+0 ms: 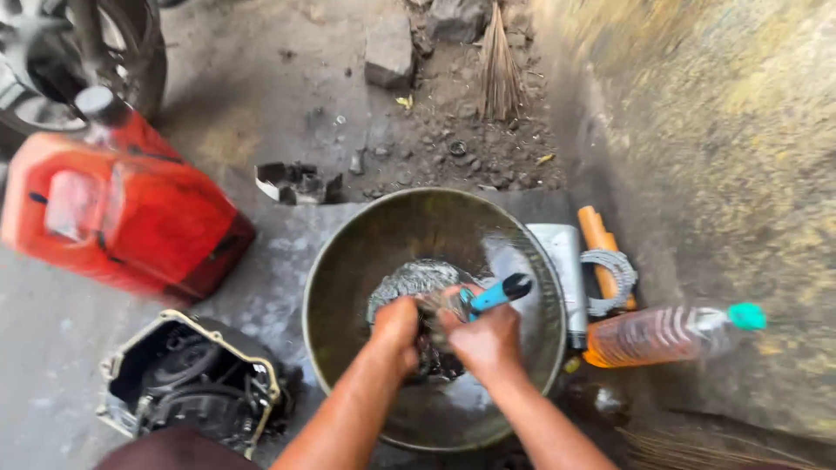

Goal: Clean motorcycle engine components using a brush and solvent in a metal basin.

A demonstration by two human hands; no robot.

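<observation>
Ref. landmark: red jerrycan (131, 209), lying on concrete floor (52, 339).
- Wheel (78, 48): standing just behind can, partly cut off by frame edge.
- Open engine cover (192, 379), black inside: lying in front of can, near.
- Broken dark bits (298, 183): sitting just right of can.
- Stone block (389, 52) & twig broom (500, 70): lying well right of can, farther back.
- Orange bottle, teal cap (670, 333), ring plate (610, 283), orange handle (599, 239), grey tube (562, 270): lying far right of can.

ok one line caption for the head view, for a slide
Both hands, left and right, scrub a round metal part with a blue-handled brush in a steel basin.
</observation>
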